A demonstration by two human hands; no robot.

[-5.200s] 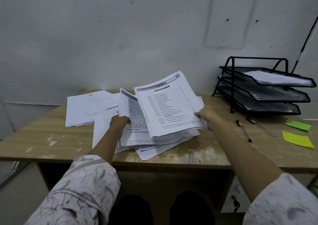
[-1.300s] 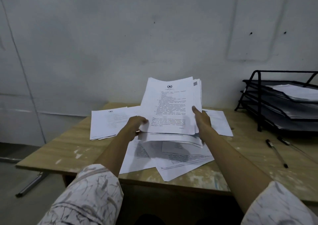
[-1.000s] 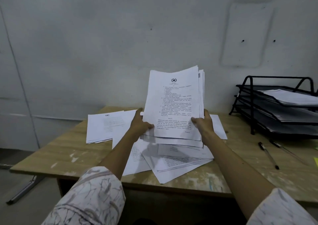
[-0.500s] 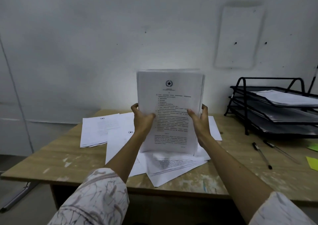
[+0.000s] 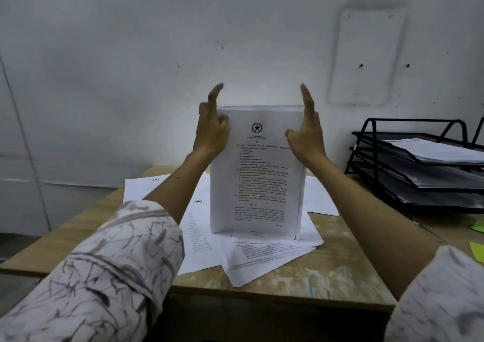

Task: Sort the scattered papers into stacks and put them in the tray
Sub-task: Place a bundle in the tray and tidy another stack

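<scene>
- One desk point(image 5: 327, 276), loose sheets point(image 5: 262, 252) fanned over its middle; their count cannot be told.
- Left hand point(image 5: 212, 129): fingers straight, palm flat against the stack's 9 o'clock edge, curled round nothing.
- One stack point(image 5: 258, 174) upright at desk centre, bottom edge on the loose sheets.
- Right hand point(image 5: 307, 135): fingers straight, palm flat against the stack's 3 o'clock edge.
- One tray point(image 5: 377, 158) at 3 o'clock, three tiers, each holding papers.
</scene>
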